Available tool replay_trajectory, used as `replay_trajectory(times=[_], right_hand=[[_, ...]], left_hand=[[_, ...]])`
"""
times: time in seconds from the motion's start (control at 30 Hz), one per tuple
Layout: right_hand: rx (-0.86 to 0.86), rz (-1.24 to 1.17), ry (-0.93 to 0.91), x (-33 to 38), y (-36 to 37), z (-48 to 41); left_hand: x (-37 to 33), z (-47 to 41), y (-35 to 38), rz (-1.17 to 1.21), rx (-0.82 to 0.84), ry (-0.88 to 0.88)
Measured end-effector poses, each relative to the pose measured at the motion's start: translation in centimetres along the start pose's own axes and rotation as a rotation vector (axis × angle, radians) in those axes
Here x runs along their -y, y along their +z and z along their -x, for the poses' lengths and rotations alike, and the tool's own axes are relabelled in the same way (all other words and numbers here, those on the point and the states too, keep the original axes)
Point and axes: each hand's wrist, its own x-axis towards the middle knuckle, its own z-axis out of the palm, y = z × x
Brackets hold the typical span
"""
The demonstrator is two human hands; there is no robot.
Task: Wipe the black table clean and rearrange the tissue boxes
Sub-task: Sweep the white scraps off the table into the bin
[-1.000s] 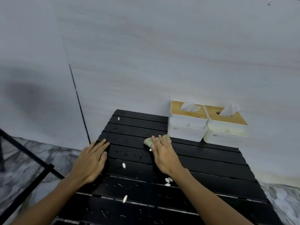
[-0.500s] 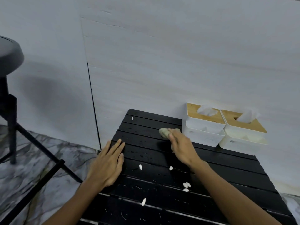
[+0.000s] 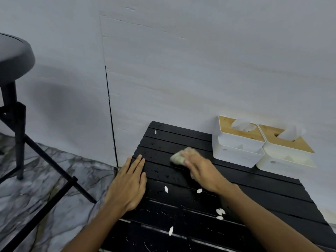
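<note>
Black table [image 3: 272, 200]: right hand [image 3: 205, 171] clutching cloth [image 3: 179, 157], farther from tissue boxes [image 3: 236, 153]; left hand [image 3: 129, 186] flat

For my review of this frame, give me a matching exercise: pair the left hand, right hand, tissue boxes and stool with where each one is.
Things:
1. left hand
2. right hand
3. tissue boxes
4. stool

Places:
A. on the floor, left of the table
B. on the greenish cloth, mid-table
C. the table's far right corner, by the wall
D. flat on the table's left edge

Pairs: 1-D, 2-B, 3-C, 4-A
</note>
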Motion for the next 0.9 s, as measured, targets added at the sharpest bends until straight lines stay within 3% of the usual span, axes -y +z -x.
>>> replay_trajectory(times=[0.07,0.17,0.23,0.3,0.43,0.57,0.67,0.73,0.8,0.9], right_hand=[[-0.137,0.089,0.155,-2.1,0.5,-2.2],[-0.192,0.285,0.336,-4.7,2.4,-7.2],[-0.235,0.292,0.404,-5.1,3.3,-10.3],[-0.223,0.269,0.376,-4.3,3.7,-12.7],[-0.034,0.133,0.167,-2.0,3.5,-13.6],[0.105,0.083,-0.076,0.7,2.2,-8.8],[0.172,-0.018,-0.147,2.2,1.0,-4.7],[0.103,-0.181,-0.1,2.8,-0.3,-3.1],[-0.076,-0.291,0.015,2.6,-1.5,-3.9],[-0.286,-0.159,0.241,-0.5,-2.1,-7.4]], left_hand=[[-0.1,0.1,-0.1,-0.003,0.0,-0.003],[-0.2,0.2,-0.3,-0.01,-0.002,-0.006],[-0.1,0.2,-0.2,-0.01,0.0,-0.005],[0.0,0.1,-0.1,-0.014,-0.005,0.003],[0.3,0.0,0.3,-0.022,-0.006,0.015],[0.3,-0.1,0.3,-0.009,-0.009,0.013],[0.2,0.0,0.3,-0.004,-0.006,0.018],[0.2,0.0,0.2,-0.007,0.0,0.021],[0.2,0.0,0.2,0.0,0.005,0.014],[0.2,0.0,0.2,0.005,0.007,0.012]])
